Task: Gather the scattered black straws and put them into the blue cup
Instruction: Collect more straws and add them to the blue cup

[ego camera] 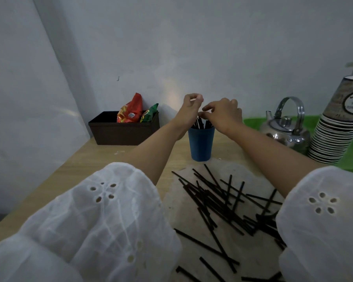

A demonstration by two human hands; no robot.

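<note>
The blue cup (201, 143) stands upright on the wooden table (102, 159), with several black straws (200, 124) sticking out of its top. Both hands hover right over the cup's mouth. My left hand (191, 110) has its fingers curled, thumb and forefinger pinched with nothing visible between them. My right hand (222, 113) is held fingers down, its fingertips at the tops of the straws in the cup. Several loose black straws (218, 200) lie scattered on a pale mat (183, 210) in front of the cup, between my white sleeves.
A dark brown box (122, 131) with snack packets stands at the back left by the wall. A steel kettle (285, 129) and a tall stack of paper cups (338, 127) sit on a green tray (253, 121) at the right.
</note>
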